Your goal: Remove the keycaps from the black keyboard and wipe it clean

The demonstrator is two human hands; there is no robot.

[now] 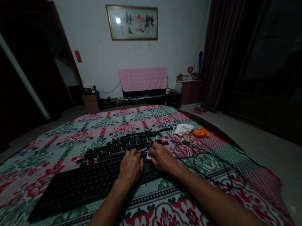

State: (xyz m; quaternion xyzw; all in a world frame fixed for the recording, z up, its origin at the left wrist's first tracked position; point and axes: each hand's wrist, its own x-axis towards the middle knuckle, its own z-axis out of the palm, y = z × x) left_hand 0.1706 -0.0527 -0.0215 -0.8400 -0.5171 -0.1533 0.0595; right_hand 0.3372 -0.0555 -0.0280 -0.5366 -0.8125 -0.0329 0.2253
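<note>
A black keyboard base (74,188) with its keycaps off lies slanted on the patterned cloth. My left hand (131,165) rests on its upper middle, fingers curled down against it; whether they grip anything is hidden. Over the right part of the keyboard, my right hand (162,157) is closed on a small white wipe (148,156), pressed near the top edge. Just beyond the keyboard, many loose black keycaps (116,145) are spread in rough rows.
To the right lie a crumpled white cloth (183,129), an orange cloth (201,132) and a coiled black cable (222,170). The patterned tablecloth (165,218) covers the table. Behind stands a low cabinet (149,100) with a screen under a pink towel (144,78).
</note>
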